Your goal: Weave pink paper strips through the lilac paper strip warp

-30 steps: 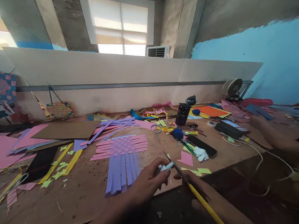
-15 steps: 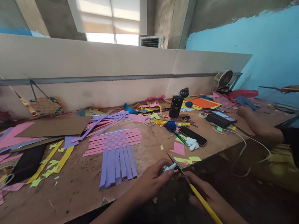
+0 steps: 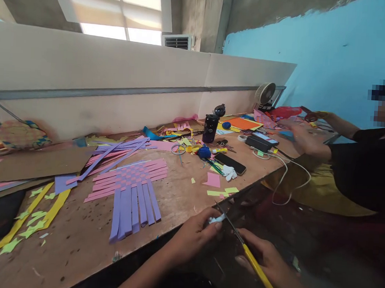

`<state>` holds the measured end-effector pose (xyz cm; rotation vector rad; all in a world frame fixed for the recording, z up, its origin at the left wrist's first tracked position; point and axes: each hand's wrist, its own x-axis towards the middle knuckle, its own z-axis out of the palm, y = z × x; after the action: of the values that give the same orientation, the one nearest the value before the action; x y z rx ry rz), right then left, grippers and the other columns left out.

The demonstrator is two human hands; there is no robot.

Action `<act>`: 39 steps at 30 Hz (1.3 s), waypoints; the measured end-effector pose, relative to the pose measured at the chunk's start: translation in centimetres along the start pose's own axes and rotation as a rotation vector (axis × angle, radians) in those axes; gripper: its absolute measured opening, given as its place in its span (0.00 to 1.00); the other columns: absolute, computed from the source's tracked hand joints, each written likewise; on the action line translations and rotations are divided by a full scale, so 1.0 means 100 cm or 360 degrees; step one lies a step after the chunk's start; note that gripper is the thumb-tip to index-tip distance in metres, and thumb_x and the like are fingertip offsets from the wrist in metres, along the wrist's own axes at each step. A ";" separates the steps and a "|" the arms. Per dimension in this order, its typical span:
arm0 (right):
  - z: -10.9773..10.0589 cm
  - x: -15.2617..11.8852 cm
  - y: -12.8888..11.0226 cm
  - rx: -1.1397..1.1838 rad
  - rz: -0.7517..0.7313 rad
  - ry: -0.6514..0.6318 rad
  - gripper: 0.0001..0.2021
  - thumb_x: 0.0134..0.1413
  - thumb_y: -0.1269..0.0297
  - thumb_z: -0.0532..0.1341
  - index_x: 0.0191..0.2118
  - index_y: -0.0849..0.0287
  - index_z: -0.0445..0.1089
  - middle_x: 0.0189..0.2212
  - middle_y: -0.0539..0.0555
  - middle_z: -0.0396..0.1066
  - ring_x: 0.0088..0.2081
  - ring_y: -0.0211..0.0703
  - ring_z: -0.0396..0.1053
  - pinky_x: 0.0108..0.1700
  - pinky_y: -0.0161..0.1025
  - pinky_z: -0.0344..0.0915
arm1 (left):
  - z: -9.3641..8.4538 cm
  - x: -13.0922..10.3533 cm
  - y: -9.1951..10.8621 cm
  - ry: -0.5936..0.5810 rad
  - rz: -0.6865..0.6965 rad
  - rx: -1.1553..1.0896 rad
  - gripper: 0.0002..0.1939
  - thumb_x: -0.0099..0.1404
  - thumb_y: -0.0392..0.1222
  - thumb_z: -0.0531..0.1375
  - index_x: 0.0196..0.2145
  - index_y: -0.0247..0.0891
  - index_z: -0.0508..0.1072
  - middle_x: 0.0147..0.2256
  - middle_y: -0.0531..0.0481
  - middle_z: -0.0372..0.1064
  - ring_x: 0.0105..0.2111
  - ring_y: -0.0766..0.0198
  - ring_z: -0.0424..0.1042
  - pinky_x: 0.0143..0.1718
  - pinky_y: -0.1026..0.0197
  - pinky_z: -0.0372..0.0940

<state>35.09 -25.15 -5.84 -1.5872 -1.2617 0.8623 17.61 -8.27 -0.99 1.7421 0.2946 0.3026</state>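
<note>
My left hand [image 3: 195, 231] is closed, pinching a small crumpled white piece [image 3: 216, 218] in front of the table's edge. What the piece is made of, I cannot tell. My right hand [image 3: 267, 257] grips yellow-handled scissors [image 3: 253, 263], their narrow metal blades pointing up and left beside the white piece. Nearest on the table lie yellow paper scraps [image 3: 217, 193] and a pink paper square [image 3: 213, 179]. To the left rests a mat woven from pink and purple paper strips [image 3: 133, 177], its long purple ends hanging loose toward me.
A phone [image 3: 230, 163], a white crumpled tissue [image 3: 230, 173], a blue yarn ball [image 3: 204, 151] and a black bottle [image 3: 210, 128] stand or lie mid-table. Green paper stars [image 3: 32, 228] are at left. On the right, a co-worker [image 3: 357, 163] sits beside white cables [image 3: 287, 167].
My view has swung right, so the table's contents sit farther left and more of the co-worker shows. Both hands keep their hold, the scissors still beside the white piece.
</note>
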 end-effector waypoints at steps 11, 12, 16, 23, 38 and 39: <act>-0.015 0.005 -0.010 -0.0290 -0.0015 0.0093 0.19 0.60 0.47 0.66 0.48 0.54 0.79 0.38 0.53 0.81 0.39 0.52 0.78 0.42 0.41 0.73 | 0.000 -0.003 -0.006 -0.0118 0.0002 -0.0290 0.23 0.72 0.62 0.61 0.50 0.39 0.71 0.44 0.49 0.69 0.46 0.57 0.67 0.49 0.58 0.59; -0.018 0.008 -0.012 -0.0328 0.0002 0.0107 0.19 0.59 0.47 0.67 0.49 0.54 0.79 0.40 0.53 0.81 0.41 0.53 0.78 0.43 0.41 0.73 | -0.002 -0.003 -0.007 -0.0099 0.0013 -0.0340 0.24 0.71 0.62 0.62 0.50 0.39 0.70 0.44 0.49 0.68 0.46 0.57 0.67 0.49 0.58 0.59; -0.029 0.027 -0.016 -0.0549 0.0041 0.0224 0.24 0.53 0.48 0.70 0.54 0.50 0.78 0.49 0.56 0.81 0.49 0.61 0.78 0.51 0.49 0.73 | -0.007 -0.007 -0.009 -0.0012 0.0041 -0.0459 0.23 0.69 0.61 0.65 0.49 0.40 0.70 0.45 0.49 0.68 0.46 0.56 0.67 0.50 0.58 0.58; -0.045 0.096 -0.016 -0.1226 -0.0196 0.0137 0.25 0.60 0.56 0.61 0.63 0.49 0.72 0.56 0.57 0.77 0.47 0.54 0.78 0.46 0.46 0.73 | -0.016 -0.019 0.004 0.0083 0.0126 -0.0394 0.21 0.69 0.58 0.66 0.49 0.39 0.75 0.48 0.46 0.70 0.48 0.54 0.68 0.51 0.56 0.59; -0.026 0.170 -0.015 -0.1304 -0.0380 0.0119 0.16 0.61 0.63 0.61 0.52 0.50 0.81 0.55 0.62 0.77 0.56 0.61 0.74 0.58 0.54 0.68 | -0.030 -0.028 0.009 0.0457 0.0249 -0.0361 0.13 0.66 0.49 0.69 0.44 0.40 0.78 0.48 0.44 0.77 0.53 0.50 0.73 0.58 0.52 0.61; -0.024 0.164 -0.019 -0.1252 -0.0424 0.0124 0.16 0.63 0.61 0.60 0.52 0.51 0.80 0.56 0.62 0.76 0.59 0.61 0.72 0.61 0.55 0.66 | -0.030 -0.028 0.009 0.0500 0.0263 -0.0381 0.13 0.66 0.50 0.69 0.44 0.40 0.78 0.49 0.44 0.77 0.53 0.50 0.73 0.58 0.52 0.61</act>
<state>40.48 -9.58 -2.99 -1.9435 -1.8314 0.1133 13.93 -6.64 0.30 1.4821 0.3265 0.7073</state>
